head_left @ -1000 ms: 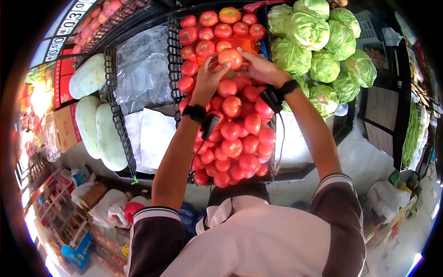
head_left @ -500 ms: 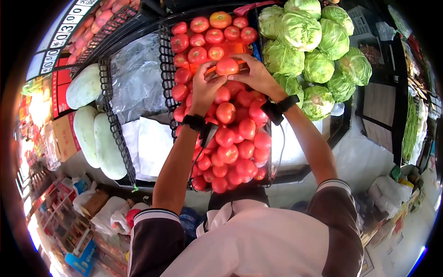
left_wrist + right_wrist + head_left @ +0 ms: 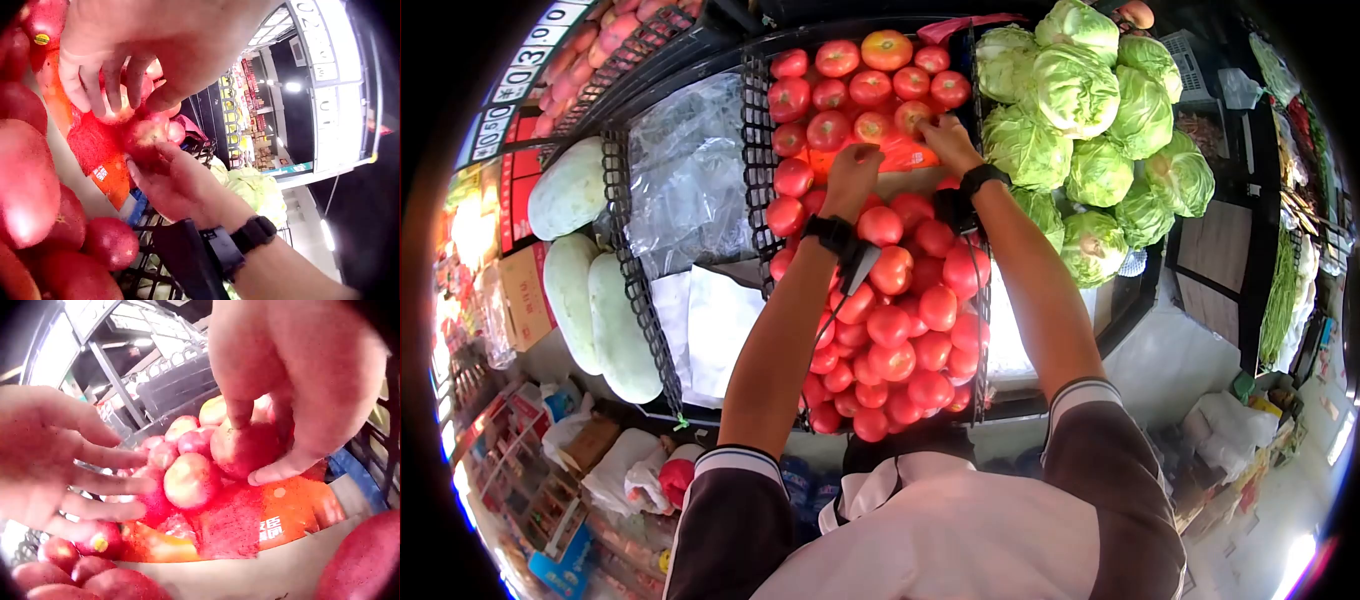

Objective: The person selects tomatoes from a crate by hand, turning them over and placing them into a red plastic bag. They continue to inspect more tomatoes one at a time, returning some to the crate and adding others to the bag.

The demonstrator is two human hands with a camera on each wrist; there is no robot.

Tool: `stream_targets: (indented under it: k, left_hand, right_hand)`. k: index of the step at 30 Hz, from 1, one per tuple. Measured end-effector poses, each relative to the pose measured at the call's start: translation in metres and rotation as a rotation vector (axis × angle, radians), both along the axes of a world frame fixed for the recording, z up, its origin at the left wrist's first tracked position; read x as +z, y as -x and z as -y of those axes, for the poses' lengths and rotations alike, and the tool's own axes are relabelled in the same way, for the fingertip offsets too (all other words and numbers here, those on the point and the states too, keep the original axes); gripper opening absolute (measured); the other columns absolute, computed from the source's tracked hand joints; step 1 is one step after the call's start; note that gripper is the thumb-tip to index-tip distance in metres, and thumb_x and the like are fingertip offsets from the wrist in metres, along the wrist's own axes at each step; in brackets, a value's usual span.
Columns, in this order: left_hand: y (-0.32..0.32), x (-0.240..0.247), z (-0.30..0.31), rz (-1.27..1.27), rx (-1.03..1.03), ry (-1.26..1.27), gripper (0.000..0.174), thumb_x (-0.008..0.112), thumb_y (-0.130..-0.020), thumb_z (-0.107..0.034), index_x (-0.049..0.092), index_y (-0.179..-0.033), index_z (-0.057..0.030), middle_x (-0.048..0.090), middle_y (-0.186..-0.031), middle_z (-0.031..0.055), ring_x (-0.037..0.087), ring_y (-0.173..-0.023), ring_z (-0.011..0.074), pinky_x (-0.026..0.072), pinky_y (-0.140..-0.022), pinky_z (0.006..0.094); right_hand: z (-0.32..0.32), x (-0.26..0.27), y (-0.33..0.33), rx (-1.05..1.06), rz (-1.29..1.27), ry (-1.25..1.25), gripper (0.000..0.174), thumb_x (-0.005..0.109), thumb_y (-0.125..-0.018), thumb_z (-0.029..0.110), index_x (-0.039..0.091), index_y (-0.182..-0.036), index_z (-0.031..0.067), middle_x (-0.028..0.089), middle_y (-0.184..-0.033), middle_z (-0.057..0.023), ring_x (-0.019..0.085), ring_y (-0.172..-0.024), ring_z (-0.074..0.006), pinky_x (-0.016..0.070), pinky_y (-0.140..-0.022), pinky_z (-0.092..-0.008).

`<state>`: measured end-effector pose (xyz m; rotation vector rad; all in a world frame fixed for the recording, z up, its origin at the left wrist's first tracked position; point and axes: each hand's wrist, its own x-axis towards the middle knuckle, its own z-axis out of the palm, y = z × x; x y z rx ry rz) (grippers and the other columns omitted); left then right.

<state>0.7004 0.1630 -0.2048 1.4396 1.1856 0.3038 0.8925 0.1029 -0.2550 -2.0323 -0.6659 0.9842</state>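
My right hand holds a tomato at the front edge of the upper group of tomatoes. In the right wrist view, the fingers and thumb of the right hand curl round that tomato, beside another tomato. My left hand hovers over the orange-red packaging, its fingers loosely bent and holding nothing. The left wrist view shows this left hand above the tomatoes. Nearer my body lies a large heap of loose tomatoes.
Cabbages are piled right of the tomatoes. To the left, past a black mesh divider, are clear plastic bags and large pale green melons. White sheets lie below the bags.
The tomato held between both hands has moved away from my body to the upper group, in my right hand. My left hand has let go of it and drawn apart.
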Motion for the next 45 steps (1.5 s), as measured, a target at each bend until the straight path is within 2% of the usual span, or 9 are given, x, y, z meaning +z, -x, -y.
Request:
stream_targets:
  k: [1, 3, 7, 11, 17, 22, 26, 36, 45]
  left_hand:
    - [0.006, 0.008, 0.003, 0.015, 0.010, 0.000, 0.038, 0.068, -0.087, -0.024, 0.069, -0.114, 0.0020, 0.072, -0.110, 0.0163, 0.067, -0.107, 0.0254, 0.0500, -0.094, 0.0350]
    - [0.023, 0.029, 0.008, 0.030, 0.024, -0.002, 0.036, 0.066, -0.088, -0.022, 0.069, -0.114, 0.0013, 0.072, -0.109, 0.0155, 0.067, -0.106, 0.0245, 0.0503, -0.093, 0.0343]
    - [0.054, 0.042, 0.009, 0.008, -0.022, -0.002, 0.030, 0.061, -0.095, -0.022, 0.067, -0.118, -0.0030, 0.071, -0.109, 0.0048, 0.066, -0.097, 0.0144, 0.0496, -0.080, 0.0273]
    - [0.065, 0.055, 0.016, -0.015, -0.063, -0.067, 0.029, 0.061, -0.094, -0.016, 0.066, -0.117, -0.0007, 0.072, -0.109, 0.0069, 0.068, -0.099, 0.0160, 0.0512, -0.082, 0.0278]
    - [0.079, 0.046, 0.039, -0.127, -0.317, -0.156, 0.033, 0.068, -0.087, -0.020, 0.067, -0.112, 0.0005, 0.072, -0.106, 0.0179, 0.070, -0.100, 0.0322, 0.0546, -0.087, 0.0378]
    - [0.084, 0.048, 0.056, -0.353, -0.695, -0.399, 0.065, 0.071, -0.083, -0.025, 0.046, -0.138, -0.0019, 0.062, -0.123, 0.0272, 0.061, -0.113, 0.0409, 0.0507, -0.096, 0.0469]
    - [0.076, 0.054, 0.066, -0.454, -0.623, -0.408, 0.066, 0.073, -0.084, -0.034, 0.049, -0.135, 0.0002, 0.065, -0.115, 0.0268, 0.062, -0.110, 0.0408, 0.0498, -0.096, 0.0471]
    - [0.063, 0.050, 0.069, -0.508, -0.556, -0.402, 0.067, 0.075, -0.083, -0.038, 0.052, -0.135, -0.0025, 0.063, -0.123, 0.0246, 0.061, -0.116, 0.0394, 0.0487, -0.099, 0.0454]
    - [0.062, 0.030, 0.067, -0.436, -0.462, -0.332, 0.087, 0.080, -0.075, -0.045, 0.047, -0.139, 0.0043, 0.056, -0.134, 0.0274, 0.056, -0.124, 0.0378, 0.0474, -0.103, 0.0439]
  right_hand:
    - [-0.004, -0.004, -0.002, 0.063, 0.205, 0.114, 0.046, 0.066, -0.090, 0.034, 0.064, -0.104, -0.0094, 0.069, -0.106, -0.0235, 0.070, -0.095, -0.0273, 0.0556, -0.081, -0.0361]
    - [-0.007, -0.008, -0.007, 0.126, 0.108, 0.137, 0.066, 0.055, -0.089, 0.052, 0.062, -0.116, -0.0079, 0.062, -0.116, -0.0364, 0.060, -0.113, -0.0488, 0.0473, -0.099, -0.0489]
    - [-0.009, -0.040, -0.021, 0.287, 0.168, -0.001, 0.066, 0.058, -0.088, 0.052, 0.064, -0.112, -0.0081, 0.064, -0.111, -0.0350, 0.063, -0.108, -0.0474, 0.0492, -0.096, -0.0479]
    - [-0.009, -0.056, -0.019, 0.088, 0.087, -0.029, 0.054, 0.062, -0.094, 0.037, 0.061, -0.106, -0.0151, 0.070, -0.096, -0.0244, 0.074, -0.083, -0.0239, 0.0607, -0.072, -0.0352]
    - [0.012, -0.022, -0.021, 0.185, 0.234, 0.118, 0.065, 0.066, -0.087, 0.051, 0.060, -0.117, -0.0058, 0.067, -0.114, -0.0254, 0.069, -0.098, -0.0375, 0.0534, -0.087, -0.0420]
    - [0.020, -0.003, -0.012, 0.295, 0.341, 0.152, 0.071, 0.070, -0.083, 0.049, 0.052, -0.131, -0.0010, 0.065, -0.120, -0.0273, 0.062, -0.113, -0.0425, 0.0503, -0.094, -0.0456]
    - [0.008, -0.020, -0.002, 0.145, 0.375, -0.020, 0.059, 0.073, -0.084, 0.032, 0.051, -0.131, 0.0028, 0.064, -0.119, -0.0278, 0.061, -0.113, -0.0446, 0.0507, -0.096, -0.0479]
    - [-0.006, -0.036, 0.000, 0.106, 0.434, -0.023, 0.061, 0.067, -0.090, 0.040, 0.050, -0.133, 0.0002, 0.065, -0.119, -0.0278, 0.061, -0.113, -0.0440, 0.0489, -0.098, -0.0471]
    - [0.012, -0.007, 0.001, 0.304, 0.330, 0.143, 0.064, 0.054, -0.089, 0.060, 0.069, -0.107, 0.0005, 0.067, -0.112, -0.0281, 0.064, -0.109, -0.0432, 0.0520, -0.094, -0.0474]
